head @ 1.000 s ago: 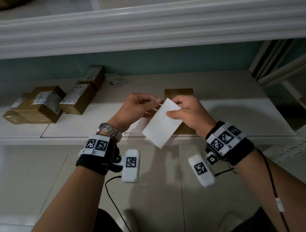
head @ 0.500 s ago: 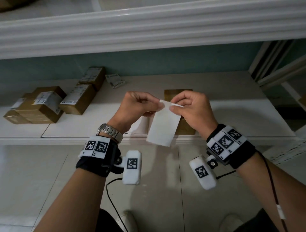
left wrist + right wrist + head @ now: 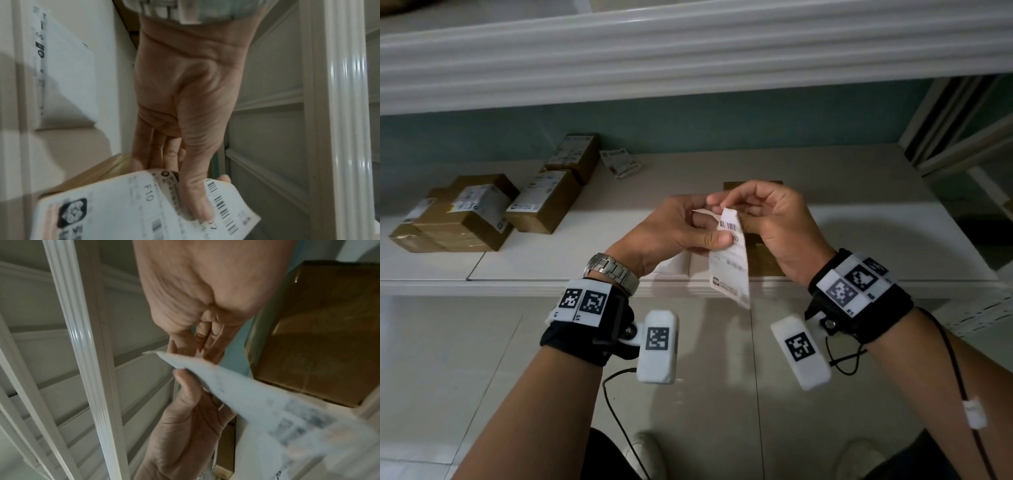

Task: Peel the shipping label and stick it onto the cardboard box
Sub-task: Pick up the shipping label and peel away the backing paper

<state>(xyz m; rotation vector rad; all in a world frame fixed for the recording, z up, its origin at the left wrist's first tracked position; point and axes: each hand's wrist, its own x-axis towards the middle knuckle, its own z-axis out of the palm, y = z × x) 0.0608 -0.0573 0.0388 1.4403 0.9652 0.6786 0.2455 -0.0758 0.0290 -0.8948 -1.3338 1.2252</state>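
Shelf (image 3: 859, 219): both hands pinch label (image 3: 731, 260); barcode wrist-view only.

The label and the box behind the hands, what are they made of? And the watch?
The label looks like thin matte paper: it bends and curls in the left hand and right hand, with printed barcodes. The box looks like brown cardboard; its glossy shine is probably clear tape. The watch band looks like metal: silvery, shiny links.
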